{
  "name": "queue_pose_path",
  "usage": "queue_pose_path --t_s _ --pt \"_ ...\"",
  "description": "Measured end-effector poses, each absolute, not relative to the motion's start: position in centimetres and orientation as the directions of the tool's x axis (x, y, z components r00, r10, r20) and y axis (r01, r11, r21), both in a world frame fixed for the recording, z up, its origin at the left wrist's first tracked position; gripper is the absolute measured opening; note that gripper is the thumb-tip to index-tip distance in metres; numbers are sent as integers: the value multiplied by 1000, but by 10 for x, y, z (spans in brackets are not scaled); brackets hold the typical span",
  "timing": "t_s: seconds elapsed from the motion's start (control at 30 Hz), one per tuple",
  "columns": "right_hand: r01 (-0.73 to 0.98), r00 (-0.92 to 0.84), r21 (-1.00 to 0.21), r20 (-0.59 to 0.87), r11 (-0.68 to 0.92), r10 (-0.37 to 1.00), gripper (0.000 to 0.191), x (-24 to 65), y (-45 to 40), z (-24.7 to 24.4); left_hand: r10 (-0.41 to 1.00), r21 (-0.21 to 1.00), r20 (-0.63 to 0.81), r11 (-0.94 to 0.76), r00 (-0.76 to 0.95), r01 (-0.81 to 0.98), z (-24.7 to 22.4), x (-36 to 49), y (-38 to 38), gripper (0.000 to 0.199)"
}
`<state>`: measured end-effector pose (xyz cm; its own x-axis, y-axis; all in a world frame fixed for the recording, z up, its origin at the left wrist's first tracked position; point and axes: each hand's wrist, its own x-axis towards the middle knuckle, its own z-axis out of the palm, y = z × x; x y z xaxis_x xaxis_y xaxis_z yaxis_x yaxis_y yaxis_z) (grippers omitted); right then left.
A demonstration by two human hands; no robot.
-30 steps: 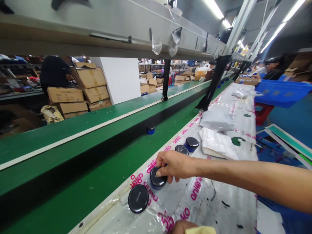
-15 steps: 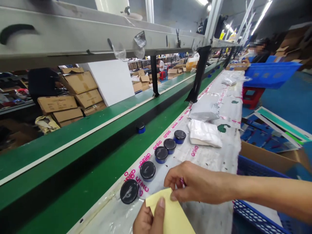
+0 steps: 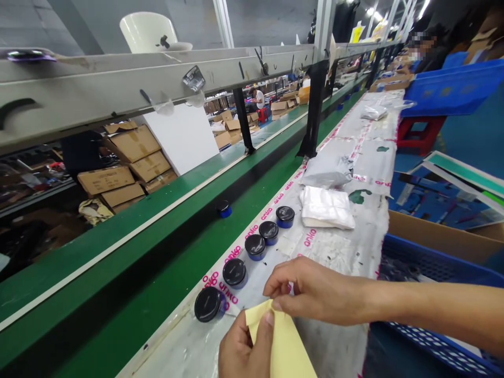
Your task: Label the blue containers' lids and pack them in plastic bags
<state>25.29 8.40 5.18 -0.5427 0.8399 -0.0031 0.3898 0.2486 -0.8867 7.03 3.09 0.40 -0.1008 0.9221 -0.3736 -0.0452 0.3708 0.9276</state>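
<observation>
My left hand [image 3: 246, 344] is closed on a yellow sheet of paper [image 3: 289, 346], thumb laid flat over its face near the upper left edge. A narrow band along the paper's top looks creased. Reaching in from the right, my right hand [image 3: 305, 289] has curled fingers, and its thumb and fingertips pinch the top edge of the same paper. Just beyond the hands, several round blue tubs with black lids [image 3: 235, 273] stand in a slanting row on the plastic-covered table [image 3: 331, 336]. The nearest tub [image 3: 208, 303] is left of my left hand.
A green conveyor belt [image 3: 157, 294] runs along the left, carrying another black-lidded tub [image 3: 224, 209]. White folded bags [image 3: 326, 207] and a grey plastic bag [image 3: 328, 171] lie farther up the table. Blue baskets [image 3: 441, 257] stand at right. A black post [image 3: 315, 110] rises beside the belt.
My right fingertips have come onto the paper's top edge, which now shows a creased band. The camera view has shifted slightly; the tubs stay in their row.
</observation>
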Motion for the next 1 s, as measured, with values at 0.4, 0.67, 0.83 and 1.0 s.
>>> queue_pose_path --t_s 0.4,0.67,0.83,1.0 --pt "420 -522 -798 177 432 835 21 271 80 38 946 912 -320 324 -56 253 -4 87 27 61" --pt "496 -504 -745 172 447 846 17 278 77 34 973 888 -225 229 -57 398 -4 94 27 55" --pt "486 -525 -740 179 465 832 20 281 79 33 980 886 -192 196 -52 420 -10 96 26 53" --pt "476 -536 -748 171 463 826 20 283 77 33 982 879 -183 181 -39 442 -7 96 27 51"
